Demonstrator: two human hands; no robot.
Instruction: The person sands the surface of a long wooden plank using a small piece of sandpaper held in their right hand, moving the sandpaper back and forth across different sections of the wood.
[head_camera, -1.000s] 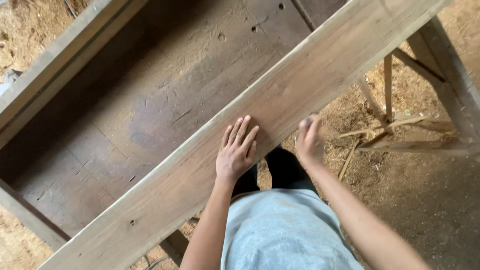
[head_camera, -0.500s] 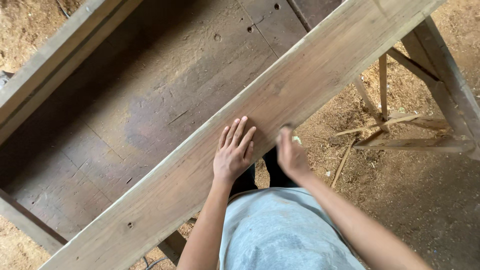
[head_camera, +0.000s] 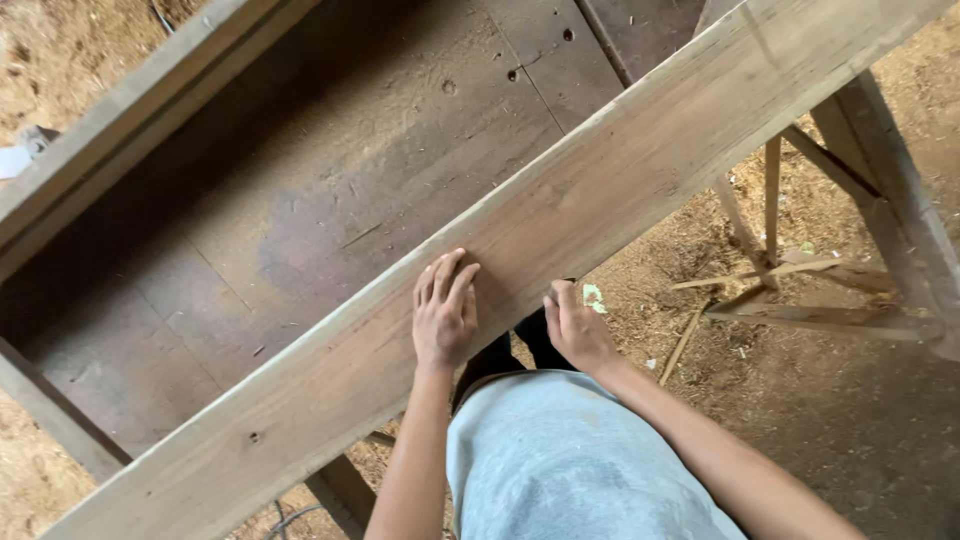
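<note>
Head view, only view. A long pale plank (head_camera: 560, 230) lies flat on a dark wooden desk (head_camera: 330, 200), running diagonally from the lower left corner of the picture to the upper right; it covers the desk's near edge and its upper end passes out of view at the top right. Left hand (head_camera: 443, 312) rests palm down on the plank's top face close to its near long edge, fingers extended and together, gripping nothing, only pressing. Right hand (head_camera: 577, 328) sits at the plank's near edge with fingers curled against or under it; whether it truly grips the edge or merely touches it I cannot tell, since the fingertips are hidden. Progress, as a judgement: the plank is already up on the desk and steadied by both hands; no tool, mark or cut shows on it, so any working of the wood looks not yet begun. Edges and room: a raised rail (head_camera: 150, 120) bounds the desk's far side, leaving a broad dusty strip between rail and plank. At right, trestle legs (head_camera: 860, 190) and loose wooden sticks (head_camera: 770, 275) stand on the sawdust floor (head_camera: 860, 420), near the right hand's side. A small pale green scrap (head_camera: 593, 296) lies just beside the right hand.
</note>
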